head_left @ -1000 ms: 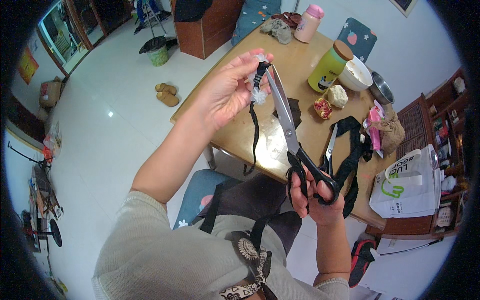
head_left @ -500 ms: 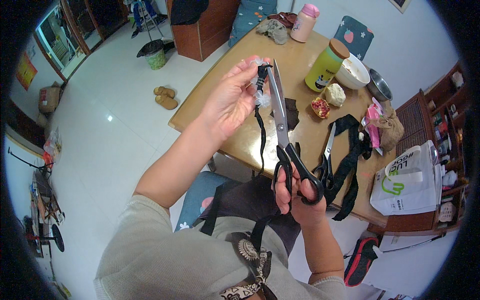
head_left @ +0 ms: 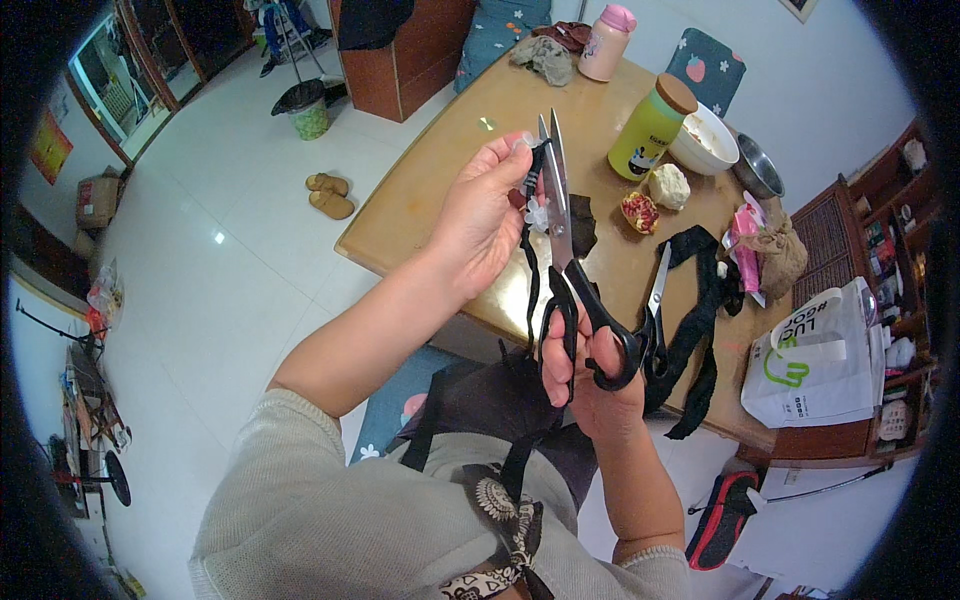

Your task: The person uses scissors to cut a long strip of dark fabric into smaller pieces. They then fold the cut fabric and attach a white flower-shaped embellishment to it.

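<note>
My left hand [head_left: 478, 215] is raised over the table, thumb and fingers pinching a black fabric strip [head_left: 532, 275] with small translucent white flower-shaped pieces [head_left: 537, 214] on it. The strip's lower part dangles toward my lap. In my right hand [head_left: 610, 390] is a large pair of scissors [head_left: 562, 245], its black handles looped round my thumb and fingers. Their silver blades point away from me and stand slightly apart. The tips are right beside the top end of the strip; whether they touch it I cannot tell.
On the wooden table [head_left: 400, 215] lie a second pair of scissors [head_left: 657, 300], a long black fabric strip [head_left: 690, 340], a cut pomegranate [head_left: 640, 212] and a dark cloth piece [head_left: 582, 228]. Farther back stand a yellow-green bottle [head_left: 650, 130], a white bowl [head_left: 705, 145] and a pink bottle [head_left: 607, 45].
My left hand and the strip have shifted slightly right and down. The scissors have risen a little, and their blades sit closer to the strip's top end.
</note>
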